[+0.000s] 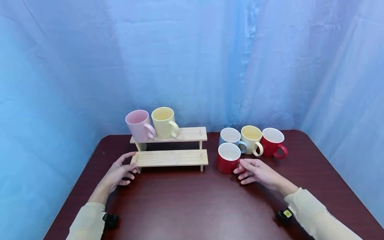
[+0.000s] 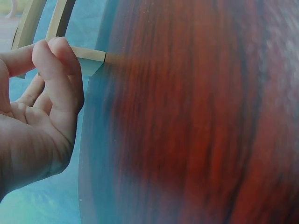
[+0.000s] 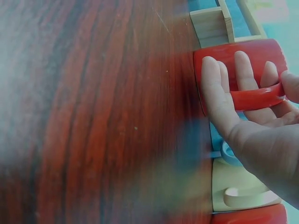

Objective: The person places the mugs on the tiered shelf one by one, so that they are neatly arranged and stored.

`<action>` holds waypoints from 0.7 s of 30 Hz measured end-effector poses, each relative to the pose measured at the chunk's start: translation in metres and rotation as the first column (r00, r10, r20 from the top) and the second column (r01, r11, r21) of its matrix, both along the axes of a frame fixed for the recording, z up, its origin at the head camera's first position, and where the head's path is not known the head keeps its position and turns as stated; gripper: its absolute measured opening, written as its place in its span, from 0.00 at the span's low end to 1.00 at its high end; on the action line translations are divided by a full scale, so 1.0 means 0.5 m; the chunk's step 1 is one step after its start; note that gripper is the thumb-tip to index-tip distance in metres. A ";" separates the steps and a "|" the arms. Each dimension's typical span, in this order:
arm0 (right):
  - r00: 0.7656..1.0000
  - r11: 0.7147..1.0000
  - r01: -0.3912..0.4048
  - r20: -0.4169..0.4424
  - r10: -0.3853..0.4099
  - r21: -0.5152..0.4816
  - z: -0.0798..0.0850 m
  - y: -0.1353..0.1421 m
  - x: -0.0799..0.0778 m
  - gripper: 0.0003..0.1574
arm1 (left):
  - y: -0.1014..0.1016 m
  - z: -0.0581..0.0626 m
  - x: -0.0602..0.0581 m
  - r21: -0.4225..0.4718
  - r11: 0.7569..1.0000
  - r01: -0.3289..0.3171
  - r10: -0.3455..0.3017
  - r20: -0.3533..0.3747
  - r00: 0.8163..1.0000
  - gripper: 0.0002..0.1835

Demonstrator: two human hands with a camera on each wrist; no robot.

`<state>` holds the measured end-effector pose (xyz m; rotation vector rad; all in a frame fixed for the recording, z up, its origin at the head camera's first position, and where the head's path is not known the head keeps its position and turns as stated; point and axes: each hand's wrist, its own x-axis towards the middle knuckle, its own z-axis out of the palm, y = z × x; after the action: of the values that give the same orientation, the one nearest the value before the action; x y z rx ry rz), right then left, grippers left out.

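A two-tier wooden rack (image 1: 171, 158) stands left of centre. At the left end of its lower board, my left hand (image 1: 118, 171) holds the board's edge between thumb and fingers; the left wrist view shows these curled fingers (image 2: 58, 70) beside the wood. A red mug (image 1: 225, 164) with a white inside is upright to the right of the rack. My right hand (image 1: 259, 173) has its thumb and fingers at the mug's handle (image 3: 257, 97), with fingers passing behind it in the right wrist view. Whether the mug's base touches the table cannot be told.
On the upper board stand a pink mug (image 1: 138, 126) and a yellow mug (image 1: 163, 124). Behind the held mug are a light blue mug (image 1: 223, 137), another yellow mug (image 1: 250, 143) and a second red mug (image 1: 270, 145). Blue curtain (image 1: 192, 66) hangs behind the dark table (image 1: 186, 206).
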<state>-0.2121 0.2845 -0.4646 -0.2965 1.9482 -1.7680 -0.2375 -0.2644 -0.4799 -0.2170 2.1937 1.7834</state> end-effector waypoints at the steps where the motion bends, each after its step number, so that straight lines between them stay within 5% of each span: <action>1: 1.000 1.000 0.002 -0.004 -0.002 0.001 0.000 -0.001 0.000 0.19 | -0.001 -0.001 0.000 0.001 1.000 0.005 -0.005 -0.002 1.000 0.35; 21: 0.999 0.998 -0.028 -0.048 0.025 -0.054 0.086 -0.017 0.014 0.15 | -0.002 -0.004 0.001 0.001 1.000 -0.019 0.019 -0.006 1.000 0.33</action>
<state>-0.2053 0.2758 -0.4215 -0.3840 1.9218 -1.8147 -0.2372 -0.2655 -0.4821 -0.2332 2.2025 1.7970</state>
